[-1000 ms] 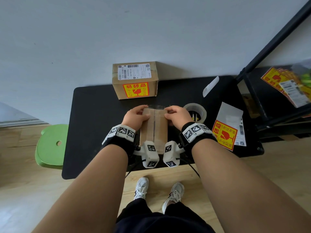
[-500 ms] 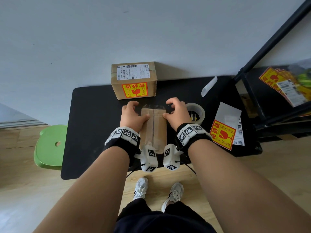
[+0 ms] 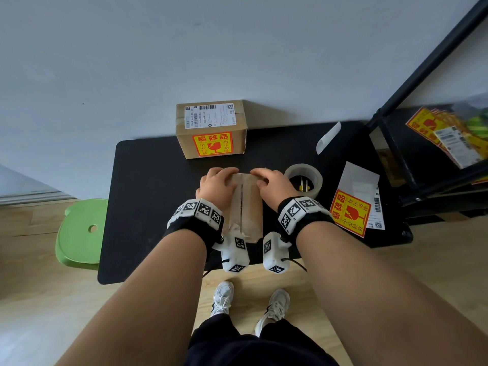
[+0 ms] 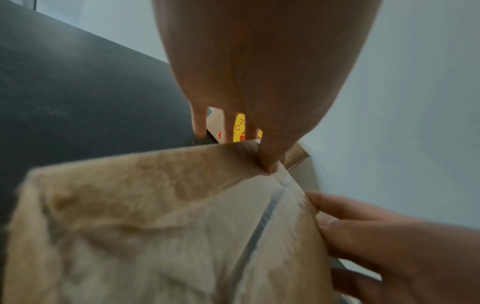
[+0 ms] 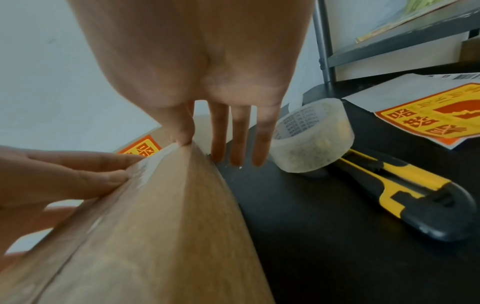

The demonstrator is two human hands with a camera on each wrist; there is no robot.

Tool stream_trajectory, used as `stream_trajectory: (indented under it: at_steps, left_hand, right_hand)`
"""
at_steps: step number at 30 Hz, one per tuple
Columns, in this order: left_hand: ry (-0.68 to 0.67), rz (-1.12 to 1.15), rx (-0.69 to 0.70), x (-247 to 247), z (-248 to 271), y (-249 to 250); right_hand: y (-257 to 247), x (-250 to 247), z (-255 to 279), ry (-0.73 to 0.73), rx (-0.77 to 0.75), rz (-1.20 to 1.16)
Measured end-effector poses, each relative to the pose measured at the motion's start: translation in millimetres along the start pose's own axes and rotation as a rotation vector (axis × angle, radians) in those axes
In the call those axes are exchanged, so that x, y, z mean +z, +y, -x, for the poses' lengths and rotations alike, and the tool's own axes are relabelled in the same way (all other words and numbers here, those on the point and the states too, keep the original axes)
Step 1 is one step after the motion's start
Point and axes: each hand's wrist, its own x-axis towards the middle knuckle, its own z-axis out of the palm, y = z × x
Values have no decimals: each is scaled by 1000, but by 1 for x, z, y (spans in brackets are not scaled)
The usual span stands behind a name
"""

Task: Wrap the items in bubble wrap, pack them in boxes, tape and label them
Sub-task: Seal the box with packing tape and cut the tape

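**Both hands press down on the far end of a taped carton**

A narrow brown cardboard box [image 3: 247, 207] with clear tape along its top seam lies at the centre of the head view, on a black rectangular table [image 3: 148, 196]. The person's left hand [image 3: 216, 187] lies over the box's far left corner, and the right hand [image 3: 273, 184] lies over the far right corner. In the left wrist view the left thumb pushes on the top edge where the tape crosses, while the other fingers reach straight down past the far end toward the table. The right wrist view shows the same on the other side: the thumb on the box's top edge, and three straight fingers [image 5: 240, 133] pointing down beside its far end. Neither hand is clenched or wrapped round the box; the fingers are extended and pressing.

Above the hands in the head view, against the pale wall, stands a second, squarer brown cardboard box [image 3: 211, 129] with a white shipping label and a yellow-and-red fragile sticker. Just right of the right hand sits a roll of clear packing tape [image 3: 303, 179], and the right wrist view shows a yellow and black utility knife [image 5: 405, 189] next to it. Further right lies a sheet of yellow-and-red fragile labels [image 3: 351, 211]. A green plastic stool [image 3: 81, 231] stands at the left, a black metal shelf rack [image 3: 422, 143] at the right.
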Motion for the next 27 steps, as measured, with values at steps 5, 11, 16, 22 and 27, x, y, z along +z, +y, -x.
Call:
stream_trajectory:
  at_steps: [5, 11, 16, 22, 27]
  left_hand:
    - [-89, 58, 35, -8, -8, 3]
    - [-142, 61, -4, -17, -11, -3]
    - [-69, 98, 11, -16, -11, -3]
    - [13, 168, -36, -7, -5, -2]
    - [137, 226, -189, -4, 2, -6]
  right_hand:
    - [-3, -4, -1, -62, 68, -77]
    - [-4, -6, -1, -61, 108, -229]
    - [-3, -7, -2, -69, 104, -222]
    - [-5, -3, 6, -80, 204, -135]
    - [-2, -7, 12, -93, 374, -113]
